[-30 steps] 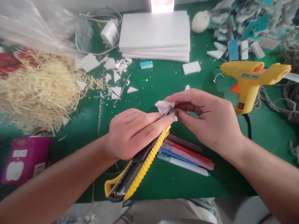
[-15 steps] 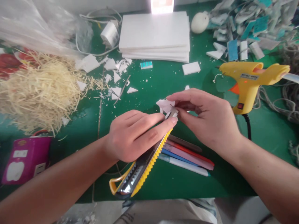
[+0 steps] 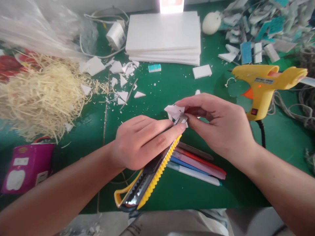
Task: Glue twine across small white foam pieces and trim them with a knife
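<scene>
My left hand [image 3: 145, 141] is closed around a yellow and black utility knife [image 3: 150, 183], its handle slanting down toward the table's front edge. The knife's blade end meets a small white foam piece [image 3: 173, 111] at the middle of the view. My right hand [image 3: 216, 121] pinches that piece between thumb and fingers, which hide part of it. Beneath the hands lie several coloured pens [image 3: 199, 170], partly covered by the knife and left hand.
A yellow glue gun [image 3: 264, 85] stands at right. White foam sheets [image 3: 163, 32] are stacked at the back, near a white egg-shaped object [image 3: 211, 23]. Foam scraps [image 3: 120, 68] and straw shreds [image 3: 46, 98] lie left, above a purple box [image 3: 27, 167]. More offcuts [image 3: 261, 26] heap at back right.
Almost nothing differs. Both hands keep their grips, and the knife's handle end has shifted very slightly left; the view has moved a little.
</scene>
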Demonstrator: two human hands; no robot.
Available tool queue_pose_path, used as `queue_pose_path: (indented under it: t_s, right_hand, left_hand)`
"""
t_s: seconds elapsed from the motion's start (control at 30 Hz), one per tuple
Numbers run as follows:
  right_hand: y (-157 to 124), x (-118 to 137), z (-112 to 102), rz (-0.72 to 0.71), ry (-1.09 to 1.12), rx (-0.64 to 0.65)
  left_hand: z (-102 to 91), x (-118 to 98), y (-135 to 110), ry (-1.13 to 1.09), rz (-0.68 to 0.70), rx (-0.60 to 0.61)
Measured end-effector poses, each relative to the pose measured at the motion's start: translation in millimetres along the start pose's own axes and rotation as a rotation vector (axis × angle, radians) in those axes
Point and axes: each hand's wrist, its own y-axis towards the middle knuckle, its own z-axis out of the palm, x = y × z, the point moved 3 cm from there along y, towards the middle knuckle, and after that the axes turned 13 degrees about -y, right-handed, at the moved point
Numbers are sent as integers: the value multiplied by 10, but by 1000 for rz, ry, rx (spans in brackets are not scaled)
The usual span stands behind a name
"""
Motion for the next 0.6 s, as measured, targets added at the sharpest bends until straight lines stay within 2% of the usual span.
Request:
queue_pose_path:
  t_s: [0.6]
  right_hand:
    - [-17, -3, -12, -1, -35, -14]
  left_hand:
    - [-18, -7, 1, -22, -17, 6]
